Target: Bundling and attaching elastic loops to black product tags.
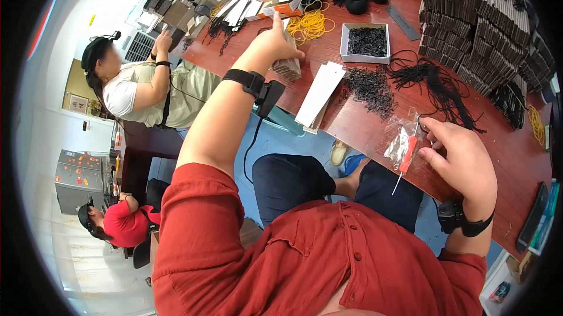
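Note:
My left hand (278,45) is over a stack of narrow cards (288,69), with index finger and thumb spread. Its other fingers are hidden, so whether it grips the stack is unclear. At the table's front edge my right hand (462,153) is bent, thumb and index finger apart. A small dark bit shows at its index fingertip; a hold on it cannot be made out. Beside these fingers a red-handled hook tool (408,154) lies on a clear plastic bag (396,144), its thin metal shaft jutting past the edge. Loose black cord loops (369,91) are piled farther in.
White card strips (320,94) overhang the front edge. Behind are a white box (365,57) of small black pieces, yellow rubber bands (310,23) and black cords (433,80). Tall stacks of bundled cards (473,30) stand right. A co-worker (132,87) sits at the left.

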A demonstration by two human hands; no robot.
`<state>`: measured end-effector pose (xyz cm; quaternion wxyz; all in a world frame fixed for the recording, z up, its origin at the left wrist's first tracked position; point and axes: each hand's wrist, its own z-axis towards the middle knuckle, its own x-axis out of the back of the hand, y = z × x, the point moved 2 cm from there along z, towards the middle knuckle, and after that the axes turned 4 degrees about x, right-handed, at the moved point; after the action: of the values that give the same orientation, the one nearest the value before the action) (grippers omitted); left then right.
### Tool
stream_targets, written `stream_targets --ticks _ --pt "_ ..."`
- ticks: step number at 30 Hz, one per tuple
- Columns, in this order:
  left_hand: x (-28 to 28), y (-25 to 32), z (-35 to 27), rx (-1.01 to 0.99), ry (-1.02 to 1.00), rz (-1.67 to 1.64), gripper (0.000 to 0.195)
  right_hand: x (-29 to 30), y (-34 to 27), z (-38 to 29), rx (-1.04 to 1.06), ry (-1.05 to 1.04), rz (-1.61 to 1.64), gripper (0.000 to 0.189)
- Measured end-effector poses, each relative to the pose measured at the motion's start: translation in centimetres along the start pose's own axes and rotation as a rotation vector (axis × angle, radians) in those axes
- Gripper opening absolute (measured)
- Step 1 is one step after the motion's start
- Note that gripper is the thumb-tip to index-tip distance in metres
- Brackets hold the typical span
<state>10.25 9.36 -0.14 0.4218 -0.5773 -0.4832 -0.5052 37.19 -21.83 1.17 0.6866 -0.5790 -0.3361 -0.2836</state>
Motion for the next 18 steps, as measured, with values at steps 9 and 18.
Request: stream_targets --ticks 9,18 --pt "-0.4 -1.8 -0.1 -0.168 0.024 0.243 0.118 0.2 0.1 0.0 0.015 0.026 0.015 0.041" --pt "1.1 -3.4 0.5 -0.099 0.154 0.023 0.044 0.0 0.0 -0.1 0.002 0.006 0.011 0.040"
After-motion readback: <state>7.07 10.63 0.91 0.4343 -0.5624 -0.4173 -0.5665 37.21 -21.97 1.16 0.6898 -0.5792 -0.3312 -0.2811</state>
